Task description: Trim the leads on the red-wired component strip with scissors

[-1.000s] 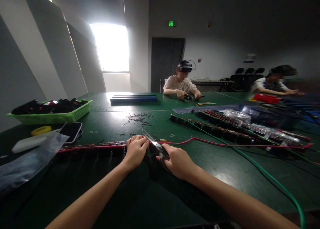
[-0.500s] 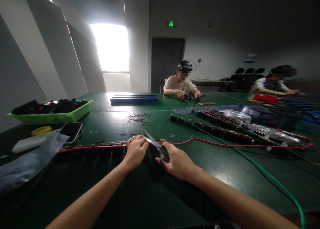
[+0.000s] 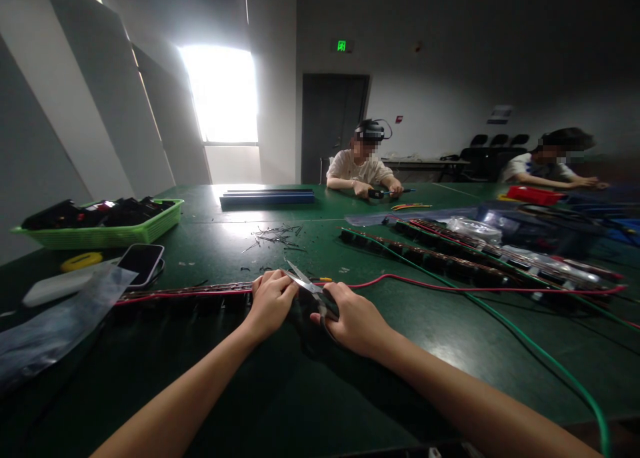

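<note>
My right hand [image 3: 353, 315] is closed on the dark handles of a pair of scissors [image 3: 310, 286], whose blades are apart and point up and left toward my left hand. Fingers bent together, my left hand [image 3: 273, 298] grips the right part of a long black strip [image 3: 200, 303] with a red wire [image 3: 175, 294] along it. The fingers hide the gripped part of the strip. From there the red wire [image 3: 385, 278] runs on to the right, past a small yellow piece [image 3: 325, 280] near the scissors.
Black clippings [image 3: 280, 235] lie beyond my hands. At left are a green basket [image 3: 155, 226], a phone [image 3: 141, 265] and a plastic bag [image 3: 65, 325]. More black strips [image 3: 425, 255] and a green wire [image 3: 540, 358] lie at right. Two people sit across the table.
My hands and the scissors have barely moved. The whole view has shifted very slightly.
</note>
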The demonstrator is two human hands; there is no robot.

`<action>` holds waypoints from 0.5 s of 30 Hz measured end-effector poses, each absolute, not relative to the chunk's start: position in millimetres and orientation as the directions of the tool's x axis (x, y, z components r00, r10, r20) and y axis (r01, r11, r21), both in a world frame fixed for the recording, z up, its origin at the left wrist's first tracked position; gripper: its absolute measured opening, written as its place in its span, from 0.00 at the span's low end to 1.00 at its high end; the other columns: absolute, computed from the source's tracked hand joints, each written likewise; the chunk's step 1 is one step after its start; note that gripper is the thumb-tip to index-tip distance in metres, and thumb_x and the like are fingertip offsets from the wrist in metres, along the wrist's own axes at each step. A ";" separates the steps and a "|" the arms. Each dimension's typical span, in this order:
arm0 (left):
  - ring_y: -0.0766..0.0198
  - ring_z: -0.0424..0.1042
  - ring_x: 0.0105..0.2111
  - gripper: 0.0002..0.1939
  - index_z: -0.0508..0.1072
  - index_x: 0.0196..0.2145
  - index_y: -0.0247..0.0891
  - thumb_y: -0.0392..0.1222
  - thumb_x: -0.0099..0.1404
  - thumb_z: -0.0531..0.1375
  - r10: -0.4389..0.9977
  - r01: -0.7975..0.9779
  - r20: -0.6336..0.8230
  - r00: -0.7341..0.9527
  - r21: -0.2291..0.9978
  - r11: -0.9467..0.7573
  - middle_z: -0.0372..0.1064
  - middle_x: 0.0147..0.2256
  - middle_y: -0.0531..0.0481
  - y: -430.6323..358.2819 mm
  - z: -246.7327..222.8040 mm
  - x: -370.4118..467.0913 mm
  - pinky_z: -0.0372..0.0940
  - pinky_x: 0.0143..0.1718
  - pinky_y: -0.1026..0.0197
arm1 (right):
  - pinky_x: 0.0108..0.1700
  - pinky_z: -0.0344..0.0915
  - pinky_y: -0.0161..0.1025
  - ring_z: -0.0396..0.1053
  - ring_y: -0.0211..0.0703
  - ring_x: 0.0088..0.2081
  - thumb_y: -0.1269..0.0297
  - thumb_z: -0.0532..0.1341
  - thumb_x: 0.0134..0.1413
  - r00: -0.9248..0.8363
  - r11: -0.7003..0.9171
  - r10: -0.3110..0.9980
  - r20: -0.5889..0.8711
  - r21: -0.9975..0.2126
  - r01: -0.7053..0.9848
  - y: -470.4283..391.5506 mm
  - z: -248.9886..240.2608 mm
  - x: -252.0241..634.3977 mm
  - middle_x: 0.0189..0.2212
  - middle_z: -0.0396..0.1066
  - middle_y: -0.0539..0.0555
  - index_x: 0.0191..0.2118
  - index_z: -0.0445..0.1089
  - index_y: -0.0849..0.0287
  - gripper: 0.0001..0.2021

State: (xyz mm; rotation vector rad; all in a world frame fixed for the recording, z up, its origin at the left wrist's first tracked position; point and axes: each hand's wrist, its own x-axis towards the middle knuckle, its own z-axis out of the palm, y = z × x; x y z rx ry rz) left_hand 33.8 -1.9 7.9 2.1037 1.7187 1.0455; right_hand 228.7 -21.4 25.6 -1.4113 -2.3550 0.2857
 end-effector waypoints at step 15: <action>0.58 0.63 0.43 0.16 0.71 0.23 0.41 0.42 0.65 0.49 0.933 0.750 0.354 0.061 0.600 -0.277 0.70 0.34 0.53 -2.0 10.8 34.2 0.48 0.48 0.53 | 0.41 0.60 0.37 0.68 0.48 0.43 0.51 0.58 0.54 -0.431 0.489 0.872 0.233 -0.344 0.802 -21.6 25.0 229.0 0.46 0.67 0.58 0.51 0.62 0.58 0.22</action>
